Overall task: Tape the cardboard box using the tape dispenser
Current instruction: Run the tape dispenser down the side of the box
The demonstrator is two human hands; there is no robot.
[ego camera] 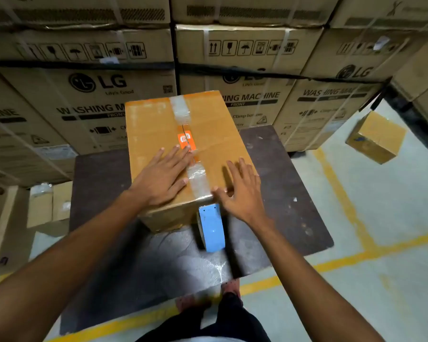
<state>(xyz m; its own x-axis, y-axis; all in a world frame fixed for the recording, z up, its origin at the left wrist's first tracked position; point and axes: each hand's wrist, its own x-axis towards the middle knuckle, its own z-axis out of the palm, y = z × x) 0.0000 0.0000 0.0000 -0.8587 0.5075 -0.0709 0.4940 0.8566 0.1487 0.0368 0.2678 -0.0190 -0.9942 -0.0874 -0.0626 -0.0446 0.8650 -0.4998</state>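
A cardboard box (pixel 183 154) is seen standing on a dark bench (pixel 277 193) in a warehouse, in front of stacked washing machine cartons (pixel 92 99), with both hands laid on or over its top. The left hand (pixel 163 178) is spread flat, fingers open, on the lid just left of the centre seam, and nothing is gripped by it. The right hand (pixel 240 193) is held open over the near right corner, fingers splayed and empty, its thumb close to the near end of a strip of clear tape (pixel 198 178). The blue tape dispenser (pixel 211 227) is seen below the box's near edge, apparently hanging or resting against the front face, and is held by neither hand. The seam is covered by tape at the far end and the near end only; the middle, where an orange label (pixel 186 141) lies, appears bare. Several risks can be judged from this: the dispenser, if left unsupported, could be dragged down by its own weight and the fresh strip peeled off the corner; the uncovered middle could be left unsealed; and wrinkles visible in the near strip could be pressed in rather than smoothed out. The box sits near the bench's left half and could be shoved if pressed unevenly.
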